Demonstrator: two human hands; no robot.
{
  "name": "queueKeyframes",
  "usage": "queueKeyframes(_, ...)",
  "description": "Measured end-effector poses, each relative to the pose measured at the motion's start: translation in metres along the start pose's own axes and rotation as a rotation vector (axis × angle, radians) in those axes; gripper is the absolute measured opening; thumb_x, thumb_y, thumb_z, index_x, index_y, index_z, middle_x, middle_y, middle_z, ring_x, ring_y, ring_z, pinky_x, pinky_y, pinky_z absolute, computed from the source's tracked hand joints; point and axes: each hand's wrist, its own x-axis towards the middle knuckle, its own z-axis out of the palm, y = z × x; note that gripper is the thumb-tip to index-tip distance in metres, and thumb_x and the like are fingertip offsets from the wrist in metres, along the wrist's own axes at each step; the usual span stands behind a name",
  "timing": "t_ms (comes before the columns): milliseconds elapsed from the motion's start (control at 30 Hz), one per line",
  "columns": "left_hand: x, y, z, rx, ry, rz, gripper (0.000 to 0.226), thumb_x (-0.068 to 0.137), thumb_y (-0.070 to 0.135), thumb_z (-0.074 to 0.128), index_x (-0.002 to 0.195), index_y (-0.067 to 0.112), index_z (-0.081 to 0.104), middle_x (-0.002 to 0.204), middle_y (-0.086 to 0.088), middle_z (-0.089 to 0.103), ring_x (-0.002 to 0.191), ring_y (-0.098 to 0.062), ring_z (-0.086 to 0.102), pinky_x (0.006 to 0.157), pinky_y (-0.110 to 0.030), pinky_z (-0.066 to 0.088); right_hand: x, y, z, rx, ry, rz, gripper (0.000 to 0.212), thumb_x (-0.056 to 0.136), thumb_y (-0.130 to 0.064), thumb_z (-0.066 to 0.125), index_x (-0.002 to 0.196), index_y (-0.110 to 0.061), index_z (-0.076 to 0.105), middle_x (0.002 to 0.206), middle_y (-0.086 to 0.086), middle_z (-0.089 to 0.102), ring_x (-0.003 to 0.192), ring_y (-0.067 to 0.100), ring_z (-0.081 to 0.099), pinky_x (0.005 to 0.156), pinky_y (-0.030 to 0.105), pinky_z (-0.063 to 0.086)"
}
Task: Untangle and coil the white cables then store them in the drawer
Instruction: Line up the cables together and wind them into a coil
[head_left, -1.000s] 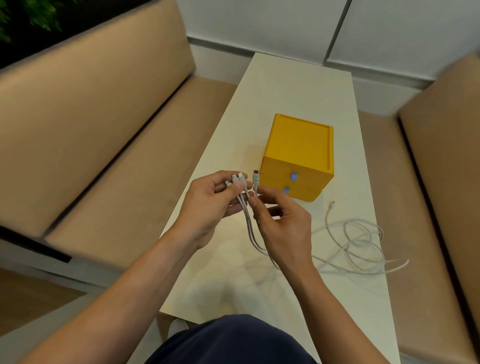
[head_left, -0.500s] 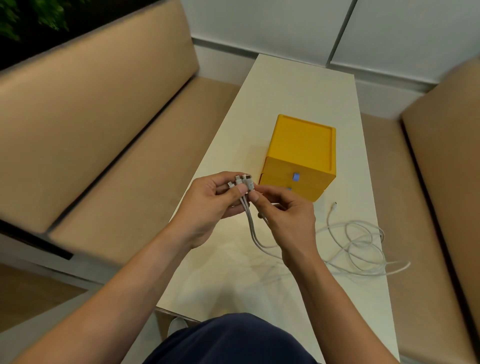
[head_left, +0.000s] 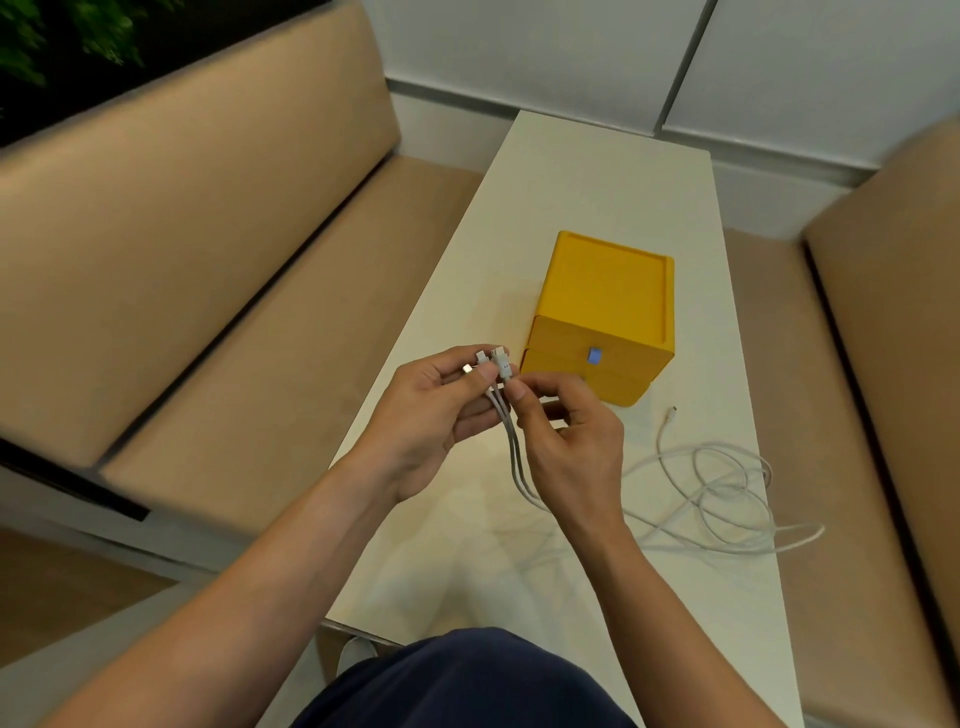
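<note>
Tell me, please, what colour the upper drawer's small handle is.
The handle is blue; the head view shows it best.

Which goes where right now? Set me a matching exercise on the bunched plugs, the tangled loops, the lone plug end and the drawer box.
Things:
1. bunched plugs
2. tangled loops
3. lone plug end
4. drawer box

Places:
A. heaped on the table, right of the right hand
B. held between the left hand and the right hand
C. standing beyond both hands
D. lying alone just off the box's right front corner

Pairs: 1-B, 2-A, 3-D, 4-C.
</note>
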Motion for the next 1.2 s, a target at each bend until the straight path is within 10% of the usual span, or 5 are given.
queueKeyframes(800, 0.004, -0.009, 0.006, -0.029, 0.047, 0.013, 0.016, 0.098, 0.011, 0.066, 0.113, 0.009, 0.072, 0.104, -0.011, 0.079, 0.097, -0.021, 0.077, 0.080, -0.026, 0.061, 0.001, 0.013, -0.003, -0.100, -0.088, -0.116, 0.017, 0.097, -0.020, 0.071, 0.112, -0.024, 0.078, 0.092, -0.010, 0.070, 0.086, 0.008, 0.065, 0.068, 0.013, 0.047)
queueKeyframes(1000, 0.009, -0.006, -0.003, -0.022, 0.070, 0.064, 0.014, 0.101, 0.005, 0.061, 0.113, 0.003, 0.068, 0.105, -0.015, 0.077, 0.102, -0.027, 0.076, 0.079, -0.028, 0.061, -0.002, 0.014, -0.002, 0.095, -0.281, 0.370, 0.027, 0.095, -0.047, 0.070, 0.113, -0.031, 0.057, 0.101, -0.015, 0.072, 0.091, 0.011, 0.071, 0.085, 0.040, 0.060)
queueKeyframes(1200, 0.010, -0.003, -0.007, -0.008, 0.025, 0.067, 0.017, 0.102, 0.007, 0.060, 0.117, 0.002, 0.066, 0.110, -0.017, 0.076, 0.106, -0.028, 0.075, 0.079, -0.027, 0.060, 0.000, 0.011, -0.007, 0.216, -0.376, 0.376, 0.023, 0.100, -0.032, 0.066, 0.095, -0.012, 0.077, 0.076, 0.008, 0.075, 0.072, 0.034, 0.069, 0.075, 0.039, 0.057)
